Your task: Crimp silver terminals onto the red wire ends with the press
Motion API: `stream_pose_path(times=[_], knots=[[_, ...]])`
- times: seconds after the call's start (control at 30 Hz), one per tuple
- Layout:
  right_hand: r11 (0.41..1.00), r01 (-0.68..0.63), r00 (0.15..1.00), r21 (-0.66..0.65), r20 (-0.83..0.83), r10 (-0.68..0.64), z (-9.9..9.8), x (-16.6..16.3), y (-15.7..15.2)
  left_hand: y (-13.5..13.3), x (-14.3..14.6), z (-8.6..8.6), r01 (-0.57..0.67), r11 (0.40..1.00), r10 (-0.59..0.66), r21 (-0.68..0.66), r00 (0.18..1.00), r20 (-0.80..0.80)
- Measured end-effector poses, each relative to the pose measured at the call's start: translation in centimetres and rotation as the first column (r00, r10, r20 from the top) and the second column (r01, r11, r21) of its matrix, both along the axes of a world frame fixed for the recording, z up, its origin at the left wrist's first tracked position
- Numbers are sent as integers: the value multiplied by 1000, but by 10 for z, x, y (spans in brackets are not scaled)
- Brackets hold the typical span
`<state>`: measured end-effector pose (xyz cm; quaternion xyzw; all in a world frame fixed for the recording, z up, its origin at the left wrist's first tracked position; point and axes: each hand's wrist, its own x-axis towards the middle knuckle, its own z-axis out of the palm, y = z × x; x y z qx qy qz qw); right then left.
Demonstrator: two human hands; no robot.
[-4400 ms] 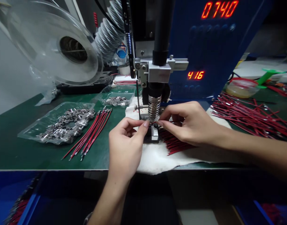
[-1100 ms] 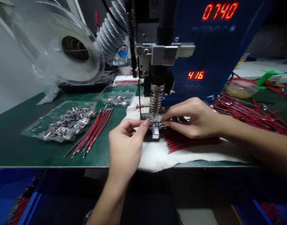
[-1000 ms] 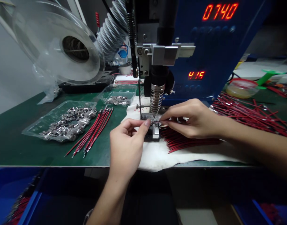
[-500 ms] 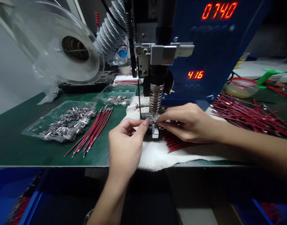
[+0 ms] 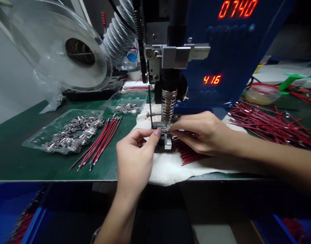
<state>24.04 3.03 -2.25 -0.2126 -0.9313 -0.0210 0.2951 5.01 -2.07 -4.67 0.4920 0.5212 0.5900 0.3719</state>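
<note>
My left hand (image 5: 135,159) is pinched at the small metal fixture (image 5: 167,141) under the machine's spring-wrapped head (image 5: 168,106); what its fingertips hold is too small to make out. My right hand (image 5: 201,134) comes in from the right, pinching a thin red wire at the same fixture. A bundle of red wires (image 5: 188,152) lies under my right hand on a white cloth (image 5: 168,169).
A blue machine (image 5: 228,51) with red displays reading 0740 and 416 stands behind. Left on the green mat (image 5: 18,159): a bag of metal terminals (image 5: 66,134) and finished red wires (image 5: 99,142). A clear reel (image 5: 61,47) stands at back left. More red wires (image 5: 269,125) lie right.
Both hands stay pinched at the fixture; my right hand shifted slightly left. The machine head rose from its lower position 4.4 s ago. The lower display flickered to 415 and back to 416.
</note>
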Motion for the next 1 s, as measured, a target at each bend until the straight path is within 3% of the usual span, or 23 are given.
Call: stream_pose_path(times=[1.0], knots=[[999, -23, 999, 30, 33, 22, 1, 2, 3, -1, 0, 2, 4, 1000, -5, -26, 999, -47]])
